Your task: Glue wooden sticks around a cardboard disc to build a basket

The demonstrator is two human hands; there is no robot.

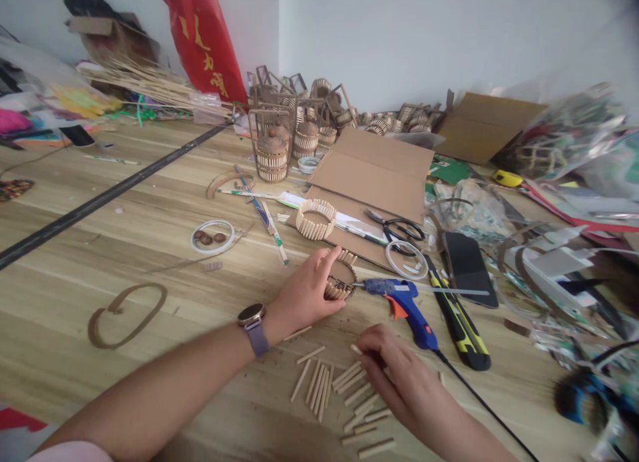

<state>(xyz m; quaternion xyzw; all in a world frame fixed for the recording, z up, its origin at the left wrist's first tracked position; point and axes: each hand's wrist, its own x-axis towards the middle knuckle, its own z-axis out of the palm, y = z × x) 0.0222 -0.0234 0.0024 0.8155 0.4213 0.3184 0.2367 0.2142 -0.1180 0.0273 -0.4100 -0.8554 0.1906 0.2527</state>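
Observation:
My left hand (310, 290), with a watch on its wrist, is closed around the left side of a ring edged with short wooden sticks (348, 257). Printed characters show through the ring's middle. My right hand (397, 375) is pinched on the end of a short wooden stick (355, 349), mostly hidden by the fingers. Below it several loose sticks (319, 390) lie on the table. A blue glue gun (407, 309) rests to the right of the ring, its nozzle close to the ring's edge. Behind stands another stick-edged ring (316, 220), fuller and paler.
Scissors (399, 230), a white tape roll (407, 260), a yellow-black utility knife (462, 329) and a phone (469, 269) lie to the right. Cardboard (374, 172) and small stick-walled lanterns (272, 152) stand farther back. The glue gun's cord (482, 399) runs towards the front right.

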